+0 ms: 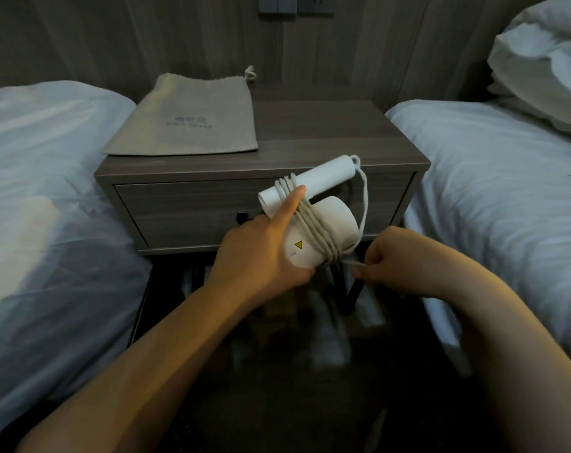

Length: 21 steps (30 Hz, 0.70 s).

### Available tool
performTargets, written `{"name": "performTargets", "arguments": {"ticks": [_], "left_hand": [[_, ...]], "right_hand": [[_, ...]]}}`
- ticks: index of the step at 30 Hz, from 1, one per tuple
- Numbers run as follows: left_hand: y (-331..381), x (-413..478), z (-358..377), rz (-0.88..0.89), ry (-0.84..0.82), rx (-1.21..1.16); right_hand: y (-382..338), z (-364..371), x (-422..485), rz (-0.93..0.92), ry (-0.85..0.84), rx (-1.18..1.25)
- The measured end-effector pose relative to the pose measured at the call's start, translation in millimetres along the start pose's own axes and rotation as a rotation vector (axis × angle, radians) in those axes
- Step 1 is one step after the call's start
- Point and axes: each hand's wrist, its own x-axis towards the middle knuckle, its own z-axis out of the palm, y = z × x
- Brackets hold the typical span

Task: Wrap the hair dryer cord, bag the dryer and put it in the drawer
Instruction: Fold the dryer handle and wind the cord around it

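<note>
Step in hand, as judged: finishing the cord wrap. The hair dryer (313, 220) is held in the air in front of the closed drawer (186, 210) of the bedside desk (326, 135), between the two beds. Left hand (261, 253) is closed around the dryer body, thumb pressed on the coils near the folded handle. Cord (316, 230) runs in several turns around body and handle; one loose loop hangs out from the handle end down to the right hand (385, 259), whose fingers are pinched shut on the cord's tail — plug not visible.

To do well: keep the thumb down so existing turns do not slip, take up the slack loop with even tension, lay the last turn beside the others, then tuck the end under a coil.

Bag (186, 119) lies flat on the desk, well apart — not yet used.
</note>
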Motion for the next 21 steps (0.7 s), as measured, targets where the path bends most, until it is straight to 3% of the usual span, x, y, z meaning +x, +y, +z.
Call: {"name": "performTargets", "arguments": {"ticks": [3, 6, 12, 15, 21], "left_hand": [[-11, 1, 4, 0.047, 0.047, 0.103], [-16, 1, 8, 0.078, -0.023, 0.150], [-23, 3, 18, 0.176, -0.135, 0.179], [-29, 3, 22, 0.191, -0.195, 0.191], [-37, 4, 24, 0.171, -0.269, 0.156]], "right_hand": [[-1, -10, -8, -0.105, -0.014, 0.044], [-3, -12, -12, -0.201, 0.010, 0.115], [-2, -7, -5, -0.106, 0.314, 0.149], [6, -7, -1, -0.083, 0.235, 0.254], [21, -1, 5, -0.216, -0.094, 0.523]]}}
